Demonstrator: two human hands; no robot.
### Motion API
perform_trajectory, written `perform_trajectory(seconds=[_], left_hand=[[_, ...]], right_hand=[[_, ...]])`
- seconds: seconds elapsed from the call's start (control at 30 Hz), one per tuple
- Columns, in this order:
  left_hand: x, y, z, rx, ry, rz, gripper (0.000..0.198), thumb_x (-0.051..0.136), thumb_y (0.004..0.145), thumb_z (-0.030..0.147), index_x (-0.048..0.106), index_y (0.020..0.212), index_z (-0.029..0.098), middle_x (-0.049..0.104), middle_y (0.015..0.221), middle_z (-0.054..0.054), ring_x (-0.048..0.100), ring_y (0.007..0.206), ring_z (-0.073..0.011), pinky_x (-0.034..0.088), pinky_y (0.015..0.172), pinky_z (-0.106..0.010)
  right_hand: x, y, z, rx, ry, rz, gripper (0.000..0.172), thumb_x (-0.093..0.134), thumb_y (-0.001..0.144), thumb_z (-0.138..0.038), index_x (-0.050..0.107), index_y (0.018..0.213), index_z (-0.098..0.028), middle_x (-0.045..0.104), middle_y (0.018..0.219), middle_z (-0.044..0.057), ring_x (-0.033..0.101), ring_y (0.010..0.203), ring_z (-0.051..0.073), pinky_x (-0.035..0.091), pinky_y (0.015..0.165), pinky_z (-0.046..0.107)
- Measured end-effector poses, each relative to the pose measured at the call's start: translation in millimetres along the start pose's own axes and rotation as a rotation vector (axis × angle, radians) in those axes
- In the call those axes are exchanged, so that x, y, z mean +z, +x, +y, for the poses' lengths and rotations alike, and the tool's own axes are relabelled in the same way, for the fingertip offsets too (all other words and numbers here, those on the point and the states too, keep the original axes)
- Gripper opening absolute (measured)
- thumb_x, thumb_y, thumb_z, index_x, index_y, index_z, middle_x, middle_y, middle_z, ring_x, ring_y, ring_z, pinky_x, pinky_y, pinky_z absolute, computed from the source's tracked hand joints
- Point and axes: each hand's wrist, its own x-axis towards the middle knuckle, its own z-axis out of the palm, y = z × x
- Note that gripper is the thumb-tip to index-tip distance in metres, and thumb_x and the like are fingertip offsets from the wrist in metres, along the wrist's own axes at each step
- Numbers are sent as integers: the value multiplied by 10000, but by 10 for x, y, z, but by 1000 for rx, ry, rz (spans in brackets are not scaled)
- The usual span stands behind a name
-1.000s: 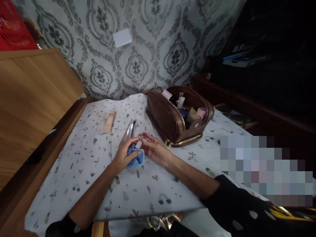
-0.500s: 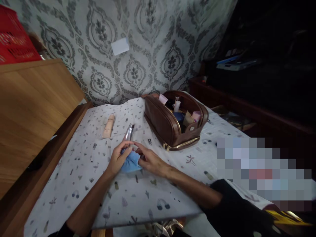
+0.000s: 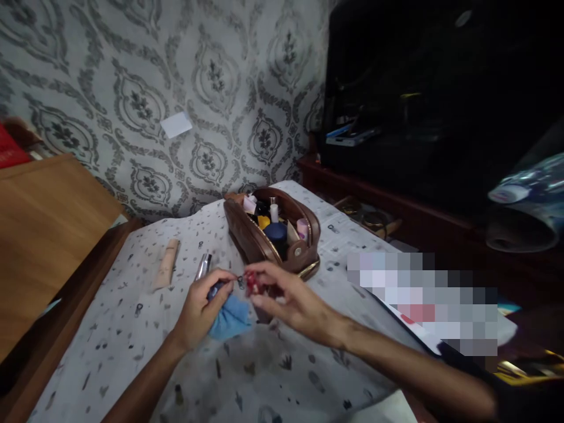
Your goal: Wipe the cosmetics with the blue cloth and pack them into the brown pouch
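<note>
My left hand point(image 3: 198, 314) is closed on a light blue cloth point(image 3: 231, 319), which hangs below the fingers, with a darker blue part showing at the thumb. My right hand point(image 3: 302, 305) holds a small red object point(image 3: 252, 283) between thumb and fingers; blur hides its kind. Just beyond the left hand lies a silver tube point(image 3: 203, 266), its lower end covered by the hand. Farther left, a beige squeeze tube point(image 3: 166, 264) rests on the patterned sheet point(image 3: 132, 329). Behind my right hand stands an unzipped brown toiletry bag point(image 3: 247, 235) holding several cosmetics.
A wooden cabinet point(image 3: 53, 217) borders the left side, and a patterned wall point(image 3: 211, 106) rises behind. On the right are a dark screen point(image 3: 423, 100), a dark red stand point(image 3: 396, 214) and a clear plastic bottle point(image 3: 524, 200). A blurred-out patch covers something at the right edge of the sheet.
My view has swung right. My right hand has moved apart from the left and opened wider, and the red object now shows at its fingers. The left hand still grips the blue cloth.
</note>
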Motion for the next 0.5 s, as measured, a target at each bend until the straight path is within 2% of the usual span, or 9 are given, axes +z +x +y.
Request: perform_trajectory(seconds=[0.07,0.13,0.23,0.3,0.4,0.5], left_hand=[[28,186,140,199,186,12,211,490,983,229,682,1068,212,680,919,-48,641,834,-164,496,756,-254],[60,371,254,392,416,58,285,460,981,157,661,1176,212,687,997,-82,651,892,-180,503,734,-262],[116,592,336,612,742,105,429,437,941,35,622,1283,216,691,1195,-109,634,1102,-242,519,713,-281],[154,671,324,681,856,58,515,402,906,-40,602,1315,202,676,1281,-99,585,1229,-273,544,746,-300],[198,686,253,698,886,-25,549,374,888,-78,597,1318,183,677,1301,-88,563,1281,-273,574,825,-325],[219,648,197,682,854,0,505,396,903,-58,619,1284,189,690,1283,-76,575,1275,-266,576,913,-364]], right_hand=[[-265,2,-150,-12,102,120,359,660,889,-365,553,1210,-245,683,937,36,658,860,198,505,712,301],[-523,26,-304,-35,95,241,318,692,869,-389,578,1129,-245,680,893,33,660,845,204,511,697,306],[-835,77,-499,-82,27,345,332,726,847,-415,585,1082,-227,679,895,35,664,830,203,538,723,327],[-973,112,-572,-120,-42,381,341,752,825,-420,589,1050,-223,672,895,29,661,811,192,554,717,322],[-1092,166,-588,-140,-140,381,318,759,818,-424,601,1016,-233,670,914,27,662,800,183,573,707,311],[-1155,237,-537,-155,-211,352,299,747,829,-420,612,1024,-238,681,936,32,672,830,192,584,727,316]])
